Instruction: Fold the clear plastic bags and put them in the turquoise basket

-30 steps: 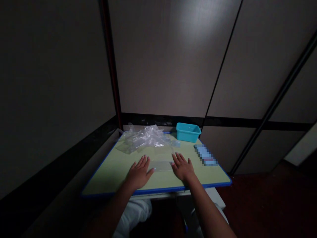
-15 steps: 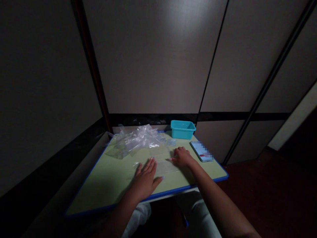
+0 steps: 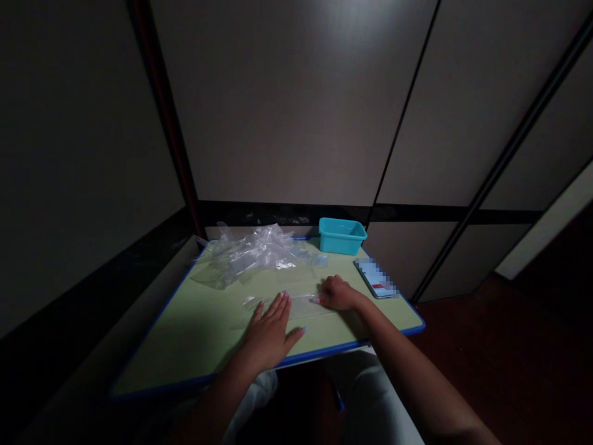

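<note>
A clear plastic bag [image 3: 303,306] lies flattened on the pale green tabletop [image 3: 171,352] in front of me. My left hand [image 3: 270,332] rests flat on its left part, fingers stretched and thumb spread to the right. At the bag's right end my right hand [image 3: 338,293] is closed, its fingers curled and its thumb against the plastic. The fingertips are partly hidden, but the bag seems pinched there. Beyond my hands is a crumpled heap of clear plastic bags [image 3: 259,250]. A small pale square packet [image 3: 319,260] lies just right of the heap.
A turquoise plastic basket [image 3: 341,244] stands at the back right corner of the table. A phone [image 3: 376,279] with a blurred screen lies along the right edge. The table has a blue rim, and panelled wall or cabinet doors [image 3: 287,123] rise close behind it.
The fingers of my right hand have curled in more on the bag's right end, and the bag's far edge shows more creases. My left hand stays nearly in place. The view has shifted slightly.
</note>
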Demonstrator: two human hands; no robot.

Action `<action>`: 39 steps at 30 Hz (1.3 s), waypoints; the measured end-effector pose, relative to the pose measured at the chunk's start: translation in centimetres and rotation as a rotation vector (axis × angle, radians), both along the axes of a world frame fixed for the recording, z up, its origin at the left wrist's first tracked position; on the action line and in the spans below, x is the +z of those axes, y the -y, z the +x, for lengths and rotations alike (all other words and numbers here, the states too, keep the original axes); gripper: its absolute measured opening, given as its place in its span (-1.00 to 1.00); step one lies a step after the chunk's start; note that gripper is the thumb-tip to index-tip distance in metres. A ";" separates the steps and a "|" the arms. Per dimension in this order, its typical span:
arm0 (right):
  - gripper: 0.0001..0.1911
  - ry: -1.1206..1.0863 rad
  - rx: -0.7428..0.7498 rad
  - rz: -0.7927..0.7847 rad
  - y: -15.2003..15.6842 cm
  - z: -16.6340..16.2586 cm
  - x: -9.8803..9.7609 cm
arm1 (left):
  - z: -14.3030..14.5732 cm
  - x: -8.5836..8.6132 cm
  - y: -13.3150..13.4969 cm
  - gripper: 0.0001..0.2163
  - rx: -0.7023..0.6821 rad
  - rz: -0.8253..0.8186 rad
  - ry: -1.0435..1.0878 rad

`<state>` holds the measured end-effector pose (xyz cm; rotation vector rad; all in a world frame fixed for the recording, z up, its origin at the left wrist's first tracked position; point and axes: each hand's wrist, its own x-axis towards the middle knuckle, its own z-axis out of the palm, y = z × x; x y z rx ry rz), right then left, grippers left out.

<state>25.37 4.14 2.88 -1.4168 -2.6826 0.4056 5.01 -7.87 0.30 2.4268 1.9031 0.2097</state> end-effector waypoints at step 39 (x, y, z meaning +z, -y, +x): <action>-0.71 -0.735 -0.540 -0.349 1.5 -1.0 -1.6 | -0.2 -1.4 -0.4 -0.30 0.020 0.119 0.035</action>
